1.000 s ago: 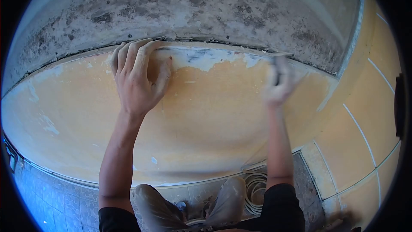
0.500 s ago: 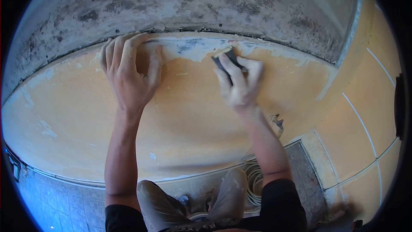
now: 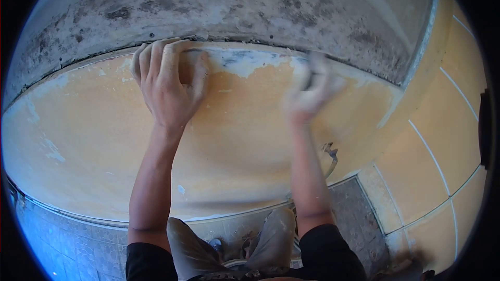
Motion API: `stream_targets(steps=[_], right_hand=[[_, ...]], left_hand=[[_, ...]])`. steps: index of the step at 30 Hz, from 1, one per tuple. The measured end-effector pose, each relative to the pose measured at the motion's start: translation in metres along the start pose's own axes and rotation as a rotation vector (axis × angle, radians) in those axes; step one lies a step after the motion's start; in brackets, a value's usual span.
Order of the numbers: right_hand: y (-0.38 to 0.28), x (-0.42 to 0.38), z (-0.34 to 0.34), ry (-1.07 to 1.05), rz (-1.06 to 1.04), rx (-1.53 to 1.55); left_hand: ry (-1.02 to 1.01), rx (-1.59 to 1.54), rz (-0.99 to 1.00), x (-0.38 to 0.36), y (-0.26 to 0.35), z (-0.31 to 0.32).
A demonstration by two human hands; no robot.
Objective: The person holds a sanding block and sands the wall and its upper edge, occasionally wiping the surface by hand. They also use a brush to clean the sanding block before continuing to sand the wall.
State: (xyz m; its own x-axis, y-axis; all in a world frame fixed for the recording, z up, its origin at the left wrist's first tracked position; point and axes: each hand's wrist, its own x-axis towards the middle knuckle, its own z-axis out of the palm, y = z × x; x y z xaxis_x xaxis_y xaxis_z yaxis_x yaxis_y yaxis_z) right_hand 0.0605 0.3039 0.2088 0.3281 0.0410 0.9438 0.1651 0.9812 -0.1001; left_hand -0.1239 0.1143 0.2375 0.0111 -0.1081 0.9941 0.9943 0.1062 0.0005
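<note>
A yellow-orange wall [image 3: 239,135] stands in front of me, its paint worn away to white and grey patches along the top edge. My left hand [image 3: 169,91] rests on it at the upper left, fingertips bent over the edge and thumb spread out against the face. To the right, my right hand [image 3: 315,93] is blurred by motion, its fingers closed around a dark sanding block [image 3: 311,75]. The block is at the worn strip below the edge; blur hides whether it touches there.
Beyond the edge lies a grey, dark-stained surface [image 3: 208,5]. A small tap [image 3: 330,151] sticks out of the wall below my right hand. Yellow panels with white joints [image 3: 416,161] border the right side. My knees [image 3: 192,244] are bent below, over a tiled floor [image 3: 83,244].
My right hand has moved right along the top edge with the sanding block, its forearm now more upright. My left hand keeps its place on the edge; the view has shifted slightly.
</note>
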Motion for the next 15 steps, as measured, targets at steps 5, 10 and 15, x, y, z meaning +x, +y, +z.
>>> stream_targets(steps=[5, 10, 15], right_hand=[[-0.057, -0.012, -0.003, -0.379, -0.540, -0.172], [0.057, 0.030, -0.059, -0.135, -0.375, -0.255], [0.128, 0.070, -0.119, 0.121, 0.290, -0.542]], left_hand=[[-0.086, -0.055, 0.034, 0.005, -0.008, -0.013], [-0.098, -0.038, 0.061, 0.002, -0.013, -0.013], [-0.035, -0.028, 0.033, -0.002, -0.013, -0.005]])
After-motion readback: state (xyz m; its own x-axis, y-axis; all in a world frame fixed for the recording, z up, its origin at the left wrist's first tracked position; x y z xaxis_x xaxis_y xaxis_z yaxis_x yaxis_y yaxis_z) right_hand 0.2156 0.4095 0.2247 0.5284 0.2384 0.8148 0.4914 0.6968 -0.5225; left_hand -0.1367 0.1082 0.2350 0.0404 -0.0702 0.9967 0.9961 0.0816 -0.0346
